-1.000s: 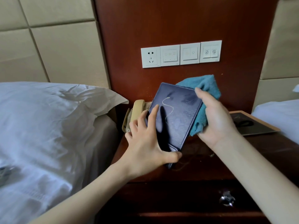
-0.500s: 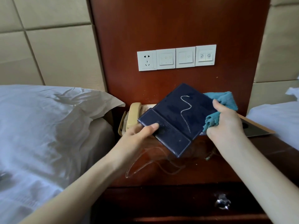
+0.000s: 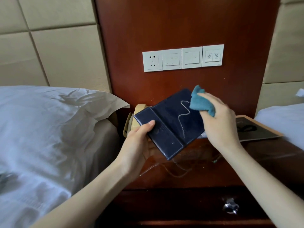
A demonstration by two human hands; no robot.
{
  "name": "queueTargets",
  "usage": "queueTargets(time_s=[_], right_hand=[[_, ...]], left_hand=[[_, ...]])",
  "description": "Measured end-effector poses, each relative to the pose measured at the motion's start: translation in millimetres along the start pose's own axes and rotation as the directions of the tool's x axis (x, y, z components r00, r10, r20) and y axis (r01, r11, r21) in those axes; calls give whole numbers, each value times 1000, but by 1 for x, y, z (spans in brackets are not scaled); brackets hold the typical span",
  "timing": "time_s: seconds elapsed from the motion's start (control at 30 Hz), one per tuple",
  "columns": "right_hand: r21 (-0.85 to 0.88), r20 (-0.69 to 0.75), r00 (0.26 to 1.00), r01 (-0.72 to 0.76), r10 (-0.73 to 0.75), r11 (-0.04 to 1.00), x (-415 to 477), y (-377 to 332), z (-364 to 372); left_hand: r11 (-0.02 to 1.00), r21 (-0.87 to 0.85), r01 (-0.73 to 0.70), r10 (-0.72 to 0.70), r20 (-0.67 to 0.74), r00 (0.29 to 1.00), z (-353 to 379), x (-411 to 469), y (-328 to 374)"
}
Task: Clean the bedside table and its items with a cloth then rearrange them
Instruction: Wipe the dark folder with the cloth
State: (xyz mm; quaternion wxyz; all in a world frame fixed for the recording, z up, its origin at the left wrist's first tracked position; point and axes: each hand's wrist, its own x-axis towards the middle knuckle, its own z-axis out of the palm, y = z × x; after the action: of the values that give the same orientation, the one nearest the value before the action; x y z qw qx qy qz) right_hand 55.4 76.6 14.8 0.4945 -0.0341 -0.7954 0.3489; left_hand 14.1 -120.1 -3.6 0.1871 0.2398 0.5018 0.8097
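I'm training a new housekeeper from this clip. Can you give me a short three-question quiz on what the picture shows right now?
1. True or false: the dark blue folder lies flat on the bedside table.
2. Which hand holds the teal cloth? A) left hand B) right hand
3. Fill in: the beige ____ sits behind the folder, against the wooden wall panel.

Key:
1. False; the left hand holds it up, tilted, above the table.
2. B.
3. Telephone.
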Motion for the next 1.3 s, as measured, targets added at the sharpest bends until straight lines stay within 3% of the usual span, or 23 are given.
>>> queueTargets(time_s=[0.07,0.2,0.33,0.47,0.57,0.63,0.7,0.93,1.1,1.3], right_hand=[[-108,130,991,28,-13,994,-3,-3,4],[265,369,929,-103,-3,959,-17,-22,13],[432,555,819,-133,-147,892,-38,-30,19],[392,574,805,-109,-150,913,-41,-23,21],[317,530,844,-111,-79,942,-29,-10,17],[301,471,881,-211,48,930,-18,0,9],[335,479,867,-325,138,884,-10,8,0],[355,523,852,-207,-10,912,-14,-16,6],[376,557,811,-54,-179,925,-30,-24,20],[459,472,882,-249,4,853,-22,-8,11]], left_hand=[[999,48,-18,19,-25,1000,2,-2,-1],[989,130,-66,71,-34,997,7,-3,-7],[969,208,-133,169,-172,970,5,-3,-6],[952,262,-160,229,-258,939,5,-3,-1],[929,324,-180,269,-253,929,7,-4,-1],[887,413,-207,313,-208,927,9,-6,-2],[851,469,-236,344,-158,925,10,-8,-2],[745,576,-337,449,-59,892,11,-11,8],[729,615,-299,427,-68,902,11,-14,4],[721,624,-300,433,-68,899,15,-14,4]])
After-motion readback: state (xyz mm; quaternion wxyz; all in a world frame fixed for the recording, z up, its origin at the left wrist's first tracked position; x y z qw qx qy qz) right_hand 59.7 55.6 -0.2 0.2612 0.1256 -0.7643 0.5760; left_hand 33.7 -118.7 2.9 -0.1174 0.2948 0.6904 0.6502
